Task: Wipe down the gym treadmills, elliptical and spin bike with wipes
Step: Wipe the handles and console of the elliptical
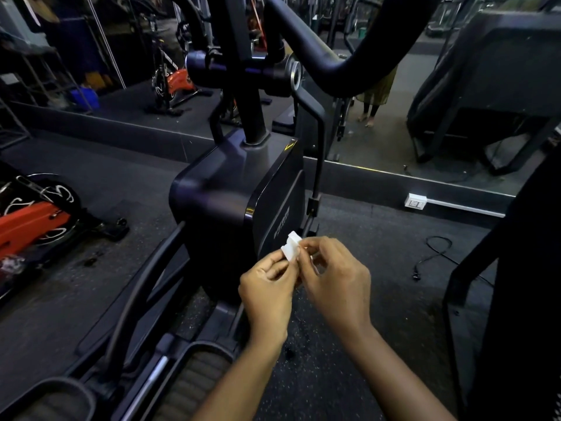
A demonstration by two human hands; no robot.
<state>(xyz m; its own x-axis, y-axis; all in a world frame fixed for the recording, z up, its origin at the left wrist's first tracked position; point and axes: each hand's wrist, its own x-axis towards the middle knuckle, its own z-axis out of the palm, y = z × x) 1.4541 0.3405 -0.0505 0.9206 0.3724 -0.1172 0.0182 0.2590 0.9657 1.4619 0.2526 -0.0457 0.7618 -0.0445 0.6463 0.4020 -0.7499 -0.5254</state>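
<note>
Head view, lower centre of the frame: left hand (267,287) and right hand (334,278) both pinch a small folded white wipe (290,246) between their fingertips. Just above and left of it stands the elliptical's dark housing (224,205), nearer the left hand.

A dark speckled rubber floor (349,344) runs through the room. On it to the right lies a black power cable (437,253) in a loose loop, with its plug (416,276) at the near end. Farther off on the right, a white socket box (415,202) sits on a low dark ledge (364,185) with a white conduit (464,208) running right from it, and beyond the ledge stands a person (376,89) of whom only the legs and a yellow-green garment show. At the far left, in dim light, are a blue crate (86,97) and a metal rack (45,74).
</note>
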